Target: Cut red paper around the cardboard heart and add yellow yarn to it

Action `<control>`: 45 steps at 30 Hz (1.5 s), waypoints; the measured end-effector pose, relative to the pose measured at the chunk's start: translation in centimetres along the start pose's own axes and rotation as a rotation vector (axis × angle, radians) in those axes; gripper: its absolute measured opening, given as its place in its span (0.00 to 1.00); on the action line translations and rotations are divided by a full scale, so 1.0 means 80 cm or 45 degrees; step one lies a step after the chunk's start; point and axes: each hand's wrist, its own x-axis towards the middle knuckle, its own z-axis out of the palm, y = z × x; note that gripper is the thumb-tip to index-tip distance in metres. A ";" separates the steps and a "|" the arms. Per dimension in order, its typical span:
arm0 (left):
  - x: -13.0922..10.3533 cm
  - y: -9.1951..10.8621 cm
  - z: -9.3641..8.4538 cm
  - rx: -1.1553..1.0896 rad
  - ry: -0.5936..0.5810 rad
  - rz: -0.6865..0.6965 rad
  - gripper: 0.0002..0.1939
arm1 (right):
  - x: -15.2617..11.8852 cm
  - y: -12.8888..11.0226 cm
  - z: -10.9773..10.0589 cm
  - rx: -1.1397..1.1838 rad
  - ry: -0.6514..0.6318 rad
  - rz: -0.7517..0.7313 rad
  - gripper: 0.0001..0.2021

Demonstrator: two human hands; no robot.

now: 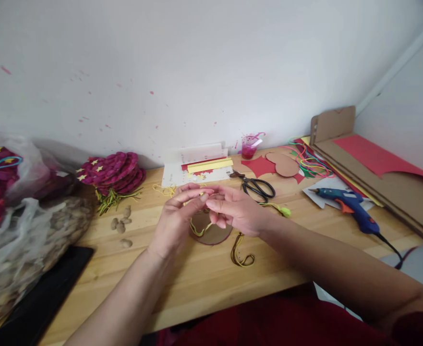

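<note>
My left hand (177, 216) and my right hand (238, 209) meet above the middle of the table, fingertips together and closed in a pinch. Yellow yarn (198, 233) runs between them and hangs in a loop below the fingers; the exact grip is partly hidden. Beneath the hands lies a round cardboard disc (214, 238) with a dark reddish edge. A brown and yellow bundle of yarn (237, 254) rests just right of the disc. Black-handled scissors (258, 188) lie behind my right hand.
On the left are stacked purple decorations (115, 173), loose peanuts (121, 226) and a plastic bag of peanuts (60, 235). A blue glue gun (355, 206) lies at right beside cardboard sheets (373, 182). A cup of pink paint (247, 148) stands at the wall, near red paper (259, 166).
</note>
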 end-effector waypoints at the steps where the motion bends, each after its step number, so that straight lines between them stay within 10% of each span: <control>1: -0.001 0.000 0.002 -0.008 -0.017 0.015 0.07 | 0.001 0.000 0.000 -0.016 0.032 0.001 0.16; 21: -0.002 0.001 0.009 -0.220 -0.070 -0.254 0.11 | 0.002 -0.002 -0.006 -0.740 0.233 -0.284 0.11; 33: 0.009 0.001 -0.004 -0.134 -0.274 -0.222 0.19 | 0.005 -0.012 -0.019 -0.070 -0.002 0.104 0.14; 45: 0.015 0.016 -0.013 -0.112 -0.063 0.079 0.17 | 0.005 -0.025 -0.031 -0.375 -0.015 0.018 0.13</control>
